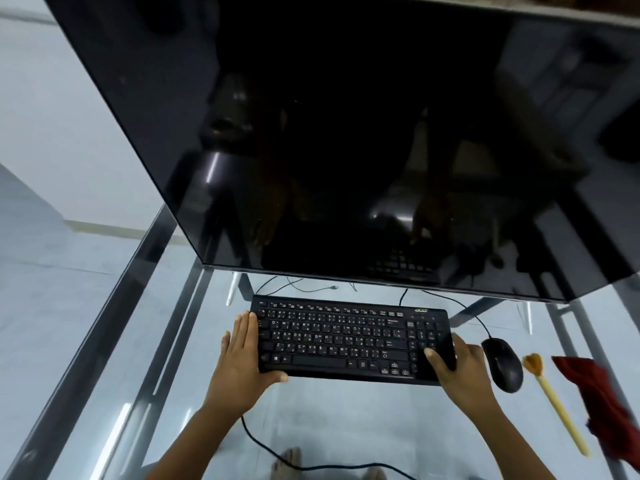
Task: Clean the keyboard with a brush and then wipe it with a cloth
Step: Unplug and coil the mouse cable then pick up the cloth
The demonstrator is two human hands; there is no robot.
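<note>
- Bracing the keyboard [351,341] at both ends, as seen in the head view, the person has it in the lower centre of the frame, on the glass table [346,431] just below the dark monitor [346,133].
- Left hand [242,358]: laid flat, fingers straight along the keyboard's left end, thumb stretched along the front edge. It presses rather than grasps. Probable purpose: to steady or square the unit.
- Right hand [457,368]: clasps the right end, thumb on top of the number pad, fingers wrapped round the side. Probable purpose: to position or lift the unit before cleaning.
- Keyboard long axis: runs left to right across the frame, the right end sitting slightly lower. The function-key row faces the monitor and the space bar faces the person.
- Brush [554,403]: lies untouched at lower right, between the mouse [502,363] and the red cloth [602,403]. Its long axis runs diagonally. The bristle head points up-frame, near the mouse, and the handle end points to the lower right corner.
- Cloth: bunched at the right frame edge, just beside the brush handle. Both tools lie on the right-hand side, within reach.
- Judgement: brushing has not started, since neither hand holds a tool.
</note>
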